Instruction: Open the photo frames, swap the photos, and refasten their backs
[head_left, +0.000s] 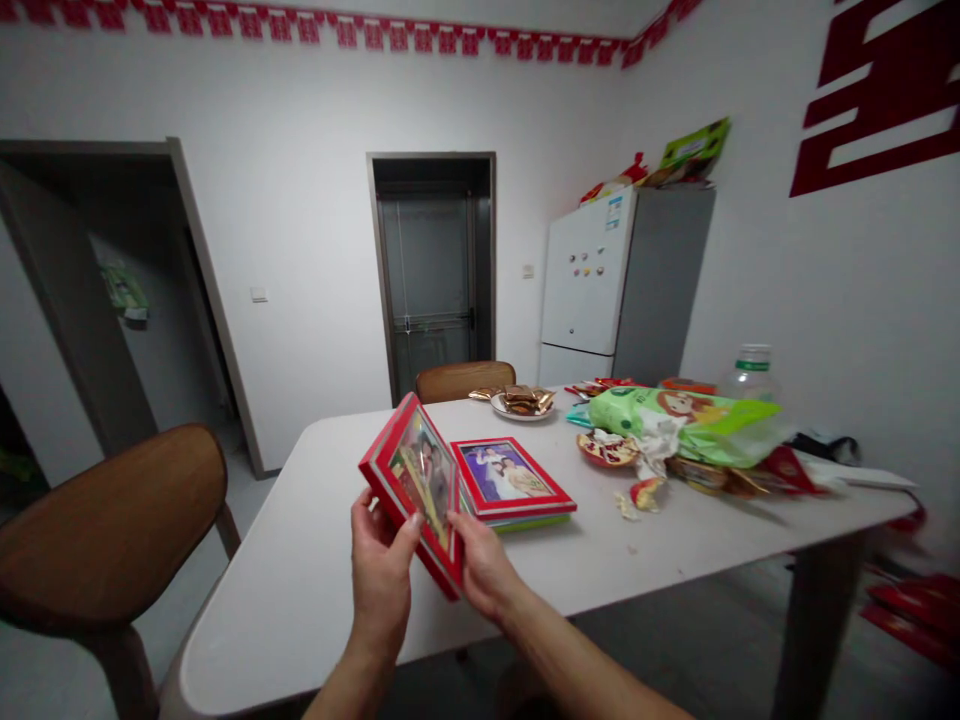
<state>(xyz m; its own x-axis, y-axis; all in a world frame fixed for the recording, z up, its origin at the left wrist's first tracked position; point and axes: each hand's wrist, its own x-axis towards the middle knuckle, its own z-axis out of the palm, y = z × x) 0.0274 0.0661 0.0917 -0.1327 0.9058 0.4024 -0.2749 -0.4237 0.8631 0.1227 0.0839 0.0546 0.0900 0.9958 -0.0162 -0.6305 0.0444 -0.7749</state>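
Note:
Both hands hold a red picture frame (421, 480) tilted up above the table. A photo of people shows under its shiny front. My left hand (381, 560) grips the left lower side, its thumb on the front edge and its fingers behind. At the right lower edge, my right hand (484, 565) is closed on the frame, with its far fingers hidden. Just beyond lies a second red picture frame (514, 474), face up, showing two people on a purple background. Beneath that one is something with a green edge (536, 523).
A white table (300, 600) bears a plate of gold-wrapped snacks (525, 402), an opened pomegranate (609, 450), peel pieces (645, 492), a green package (690, 425) and a clear jar (752, 372). A brown chair (112, 530) stands at left, another chair (465, 380) behind the table.

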